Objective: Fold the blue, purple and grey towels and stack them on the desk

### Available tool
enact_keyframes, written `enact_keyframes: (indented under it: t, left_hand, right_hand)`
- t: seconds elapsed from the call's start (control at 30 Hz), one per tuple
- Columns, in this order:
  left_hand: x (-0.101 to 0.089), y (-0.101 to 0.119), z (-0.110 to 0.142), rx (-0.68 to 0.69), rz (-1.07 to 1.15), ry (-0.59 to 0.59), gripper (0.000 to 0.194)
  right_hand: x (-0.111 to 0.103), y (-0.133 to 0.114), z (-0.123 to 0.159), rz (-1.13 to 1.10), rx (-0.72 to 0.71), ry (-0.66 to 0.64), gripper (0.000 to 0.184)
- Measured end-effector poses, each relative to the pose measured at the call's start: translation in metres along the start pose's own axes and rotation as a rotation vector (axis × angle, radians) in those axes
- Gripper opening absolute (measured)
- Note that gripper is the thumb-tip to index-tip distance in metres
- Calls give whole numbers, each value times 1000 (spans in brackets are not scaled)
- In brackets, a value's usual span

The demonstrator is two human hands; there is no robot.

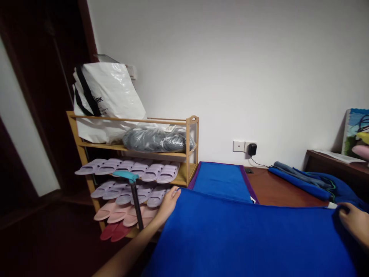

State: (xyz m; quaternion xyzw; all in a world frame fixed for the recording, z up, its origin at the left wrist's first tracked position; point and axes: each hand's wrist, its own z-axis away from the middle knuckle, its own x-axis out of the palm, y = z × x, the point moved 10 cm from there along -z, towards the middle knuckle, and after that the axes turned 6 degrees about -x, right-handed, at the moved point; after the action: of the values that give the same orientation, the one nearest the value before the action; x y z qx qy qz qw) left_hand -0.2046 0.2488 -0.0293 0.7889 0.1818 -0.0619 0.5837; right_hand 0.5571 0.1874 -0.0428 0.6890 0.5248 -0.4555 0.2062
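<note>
Blue cloth [253, 238] spreads across five o'clock, its far corners pinched by the left hand [172, 195] at six and the right hand [353, 222] at four. Beyond, a brown surface [273, 187] carries a purple-edged mat [221, 181] toward five o'clock and bundled fabric [300, 181] toward four. Slippers [168, 172] fill a wooden rack [188, 138] at eight, a white bag [115, 90] atop; pale wall [230, 69] at twelve.

The cloth [253, 238] is plain deep blue, spread wide and fairly smooth around five o'clock in the view. Its far edge runs nearly straight, with a small white tag [332, 206] toward its two o'clock.
</note>
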Motion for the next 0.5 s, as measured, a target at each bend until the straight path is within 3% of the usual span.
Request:
enact_keyframes:
  t: [0.1,0.33,0.5]
  left_hand:
    - [0,-4,-10,13,-26,44,38]
    - [2,-18,-32,-1,-164,114,31]
    - [-5,-16,-35,-22,-304,187,13]
  right_hand:
    - [0,-16,-7,25,50,-69,50]
    - [19,-41,-17,85,29,-71,46]
    - [21,-59,-10,265,-52,43,53]
